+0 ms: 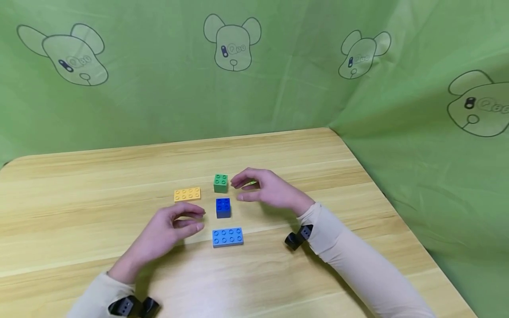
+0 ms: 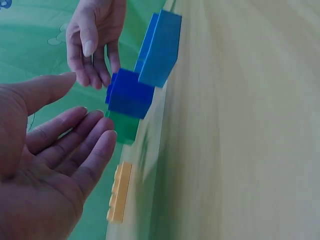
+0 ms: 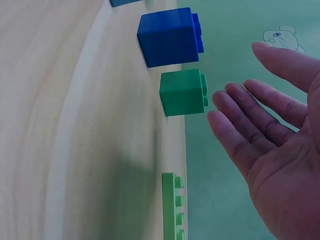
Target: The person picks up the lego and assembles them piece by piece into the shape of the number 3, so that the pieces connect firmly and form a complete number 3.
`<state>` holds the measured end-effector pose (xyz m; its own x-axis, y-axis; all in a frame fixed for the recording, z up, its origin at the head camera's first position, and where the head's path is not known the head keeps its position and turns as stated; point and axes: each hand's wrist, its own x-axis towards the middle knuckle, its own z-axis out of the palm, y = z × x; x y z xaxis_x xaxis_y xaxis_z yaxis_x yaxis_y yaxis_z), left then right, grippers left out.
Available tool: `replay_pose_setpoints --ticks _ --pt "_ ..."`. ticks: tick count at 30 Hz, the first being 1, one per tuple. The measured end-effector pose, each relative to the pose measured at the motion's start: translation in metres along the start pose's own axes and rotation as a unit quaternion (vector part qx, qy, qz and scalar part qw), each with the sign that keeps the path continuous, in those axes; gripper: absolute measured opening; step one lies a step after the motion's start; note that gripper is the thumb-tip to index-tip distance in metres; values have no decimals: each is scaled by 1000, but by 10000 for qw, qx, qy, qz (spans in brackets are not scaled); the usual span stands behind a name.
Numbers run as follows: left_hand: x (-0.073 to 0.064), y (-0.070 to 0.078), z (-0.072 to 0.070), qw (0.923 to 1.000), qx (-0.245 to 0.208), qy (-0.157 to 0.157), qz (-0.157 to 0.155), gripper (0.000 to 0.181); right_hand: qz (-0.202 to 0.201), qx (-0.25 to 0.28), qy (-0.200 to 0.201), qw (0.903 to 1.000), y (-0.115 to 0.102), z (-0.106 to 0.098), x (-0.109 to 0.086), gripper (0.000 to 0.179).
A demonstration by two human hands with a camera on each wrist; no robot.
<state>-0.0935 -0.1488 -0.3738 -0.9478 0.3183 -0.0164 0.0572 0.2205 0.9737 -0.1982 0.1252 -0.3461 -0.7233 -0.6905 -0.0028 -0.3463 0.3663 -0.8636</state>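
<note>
My left hand [image 1: 171,227] hovers over the table left of a dark blue square brick [image 1: 223,208], fingers loosely bent with nothing between them. Just behind its knuckles lies a flat yellow brick [image 1: 187,194]. A green square brick [image 1: 220,183] stands behind the dark blue one. On its right is my right hand [image 1: 268,187], fingertips close to the green brick and the palm bare in the right wrist view. Partly hidden under that hand is a flat light green brick [image 3: 170,207]. A light blue oblong brick [image 1: 227,237] sits nearest the front.
Everything stands on a wood-grain table [image 1: 99,176]. A green curtain [image 1: 167,97] with bear-head drawings hangs behind the far edge and along the right side. Each wrist carries a small black camera, the right one [image 1: 298,237] close over the tabletop.
</note>
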Motion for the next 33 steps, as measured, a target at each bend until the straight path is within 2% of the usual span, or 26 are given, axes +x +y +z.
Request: replay_pose_setpoints --ticks 4,8,13,16,24,29,33 --pt "0 -1 6 10000 -30 -77 39 39 30 45 -85 9999 -1 4 2 45" --pt "1 -2 10 9998 134 -119 63 36 -49 -1 -183 9998 0 6 3 43" --pt "8 0 18 9963 755 -284 302 36 -18 -252 -114 9996 0 2 1 37" --pt "10 2 21 9935 1052 -350 269 35 1 -402 -212 9990 1 3 1 37" --pt "7 4 25 9907 1210 -547 281 39 103 -628 -343 9974 1 13 7 43" --pt "8 2 26 9885 1371 -597 240 41 93 -596 -437 9972 2 19 10 45" --pt "8 0 25 9839 1607 -716 327 42 106 -583 -508 9969 2 22 12 46"
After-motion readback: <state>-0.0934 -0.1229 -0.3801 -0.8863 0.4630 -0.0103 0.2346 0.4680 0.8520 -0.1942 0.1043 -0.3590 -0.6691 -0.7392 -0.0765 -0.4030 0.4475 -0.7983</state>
